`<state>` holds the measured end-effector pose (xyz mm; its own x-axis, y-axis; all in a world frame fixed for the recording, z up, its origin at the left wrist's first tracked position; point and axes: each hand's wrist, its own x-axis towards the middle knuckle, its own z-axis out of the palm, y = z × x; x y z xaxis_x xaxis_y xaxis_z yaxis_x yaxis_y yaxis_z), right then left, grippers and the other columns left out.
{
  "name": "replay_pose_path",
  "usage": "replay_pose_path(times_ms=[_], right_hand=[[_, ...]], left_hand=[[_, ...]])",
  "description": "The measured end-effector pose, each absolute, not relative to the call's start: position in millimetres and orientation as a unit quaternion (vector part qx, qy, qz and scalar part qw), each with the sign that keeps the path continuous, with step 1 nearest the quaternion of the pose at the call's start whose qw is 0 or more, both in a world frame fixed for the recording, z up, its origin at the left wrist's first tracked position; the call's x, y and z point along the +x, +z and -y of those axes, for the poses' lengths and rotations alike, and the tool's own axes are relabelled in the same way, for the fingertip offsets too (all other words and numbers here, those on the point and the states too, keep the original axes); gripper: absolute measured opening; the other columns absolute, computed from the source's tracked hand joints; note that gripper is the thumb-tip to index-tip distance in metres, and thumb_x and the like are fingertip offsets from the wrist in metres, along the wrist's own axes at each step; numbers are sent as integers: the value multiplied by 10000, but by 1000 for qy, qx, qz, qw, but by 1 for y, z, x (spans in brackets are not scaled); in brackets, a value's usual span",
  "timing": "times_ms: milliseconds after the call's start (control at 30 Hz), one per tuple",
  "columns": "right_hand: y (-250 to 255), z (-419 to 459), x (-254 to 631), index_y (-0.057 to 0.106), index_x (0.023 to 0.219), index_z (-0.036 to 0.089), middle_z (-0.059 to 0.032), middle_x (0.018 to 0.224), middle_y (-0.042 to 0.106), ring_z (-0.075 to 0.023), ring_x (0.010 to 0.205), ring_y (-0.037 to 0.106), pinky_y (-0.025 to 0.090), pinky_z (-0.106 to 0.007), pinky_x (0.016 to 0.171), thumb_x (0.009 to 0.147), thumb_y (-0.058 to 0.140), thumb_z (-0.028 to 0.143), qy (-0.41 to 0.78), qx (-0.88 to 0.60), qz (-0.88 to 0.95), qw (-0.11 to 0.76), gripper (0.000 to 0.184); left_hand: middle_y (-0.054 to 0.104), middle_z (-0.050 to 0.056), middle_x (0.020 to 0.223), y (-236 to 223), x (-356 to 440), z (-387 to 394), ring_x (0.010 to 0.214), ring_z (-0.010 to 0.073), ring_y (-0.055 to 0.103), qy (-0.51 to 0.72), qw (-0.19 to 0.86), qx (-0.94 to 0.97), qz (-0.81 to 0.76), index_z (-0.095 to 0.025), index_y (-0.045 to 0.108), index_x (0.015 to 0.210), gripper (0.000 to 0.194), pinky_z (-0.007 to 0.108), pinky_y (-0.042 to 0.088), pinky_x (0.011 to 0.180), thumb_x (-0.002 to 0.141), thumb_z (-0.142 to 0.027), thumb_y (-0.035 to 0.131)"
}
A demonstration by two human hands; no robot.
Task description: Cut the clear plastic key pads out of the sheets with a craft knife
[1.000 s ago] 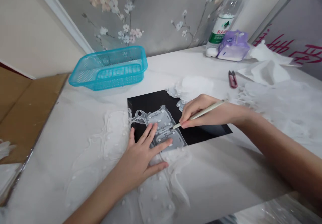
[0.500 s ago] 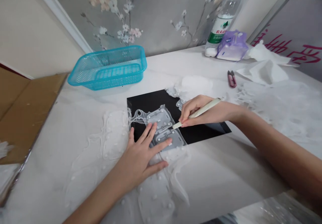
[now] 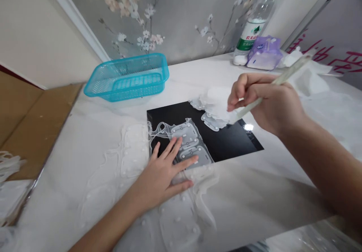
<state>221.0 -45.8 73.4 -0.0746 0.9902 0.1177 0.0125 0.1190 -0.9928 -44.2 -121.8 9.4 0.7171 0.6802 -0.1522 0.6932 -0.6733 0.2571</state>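
Observation:
With fingers spread, my left hand point(image 3: 158, 182) lies flat on a translucent moulded sheet point(image 3: 185, 132) that has rounded panels, small studs and thin looping trim. Part of this sheet rests on a black board point(image 3: 232, 146); the rest spreads over the white table. Raised above the board's right side, my right hand point(image 3: 274, 103) is closed around a pale pen-like tool point(image 3: 294, 69). The tool's tip points down and left, blurred, near a grey-looking translucent piece point(image 3: 214, 122). A pile of similar whitish pieces point(image 3: 212, 100) overlaps the board's back edge.
Behind stands a blue plastic basket point(image 3: 132, 93). A water bottle point(image 3: 251, 33) and purple tissue pack point(image 3: 264, 54) are at the back right. More translucent sheets point(image 3: 336, 112) lie at the right. Brown cardboard point(image 3: 36, 120) borders the table on the left.
My right hand has lifted off the translucent sheet and moved right and up with the tool. The left hand stays on the sheet. The small red snips at the right are now hidden.

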Motion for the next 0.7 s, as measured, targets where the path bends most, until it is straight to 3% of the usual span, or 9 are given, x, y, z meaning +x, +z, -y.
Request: replay_pose_path(times_ms=[133, 200, 300, 433, 500, 600, 700], right_hand=[[68, 38, 195, 622, 763, 165, -64, 762, 601, -111, 454, 449, 388, -283, 414, 800, 499, 199, 459, -579, 607, 293, 132], [58, 32, 176, 618, 891, 148, -82, 776, 631, -135, 506, 503, 369, -268, 439, 850, 504, 317, 378, -610, 682, 141, 208], [44, 23, 153, 623, 839, 125, -79, 710, 637, -164, 613, 564, 355, -248, 515, 816, 567, 298, 272, -576, 771, 11, 183], [46, 18, 147, 619, 749, 129, -82, 685, 634, -179, 660, 581, 333, -251, 541, 806, 542, 205, 250, -559, 790, -13, 122], [53, 21, 155, 609, 803, 127, -99, 741, 646, -186, 675, 585, 340, -258, 546, 843, 502, 230, 248, -559, 791, -12, 154], [66, 27, 175, 556, 947, 158, -95, 841, 656, -173, 637, 582, 377, -253, 498, 870, 475, 281, 329, -572, 752, -2, 166], [76, 32, 198, 513, 882, 187, -53, 755, 628, -139, 565, 544, 381, -231, 442, 862, 501, 293, 400, -579, 710, -2, 109]], left_hand=[[88, 106, 1575, 10, -44, 121, 1438, 320, 103, -25, 153, 916, -370, -419, 266, 1436, 549, 644, 199, 1063, 920, -589, 344], [85, 116, 1573, 9, -44, 121, 1435, 326, 110, -21, 153, 919, -362, -410, 263, 1440, 557, 649, 189, 1063, 919, -587, 349], [97, 126, 1569, 6, -44, 123, 1432, 332, 119, -17, 149, 923, -354, -391, 260, 1448, 569, 657, 169, 1066, 920, -583, 351], [124, 112, 1565, 17, -50, 121, 1436, 304, 122, -10, 134, 921, -365, -341, 186, 1478, 603, 636, 156, 1089, 936, -557, 340], [133, 89, 1566, 29, -61, 116, 1437, 277, 138, 14, 99, 908, -407, -307, 171, 1486, 591, 609, 143, 1108, 955, -518, 322], [212, 41, 1552, 42, -83, 105, 1427, 250, 199, 32, 40, 869, -491, -312, 283, 1452, 521, 588, 147, 1119, 966, -499, 299], [300, 31, 1520, 41, -101, 96, 1412, 251, 246, -32, 61, 845, -530, -310, 382, 1408, 548, 575, 184, 1118, 931, -573, 325]])
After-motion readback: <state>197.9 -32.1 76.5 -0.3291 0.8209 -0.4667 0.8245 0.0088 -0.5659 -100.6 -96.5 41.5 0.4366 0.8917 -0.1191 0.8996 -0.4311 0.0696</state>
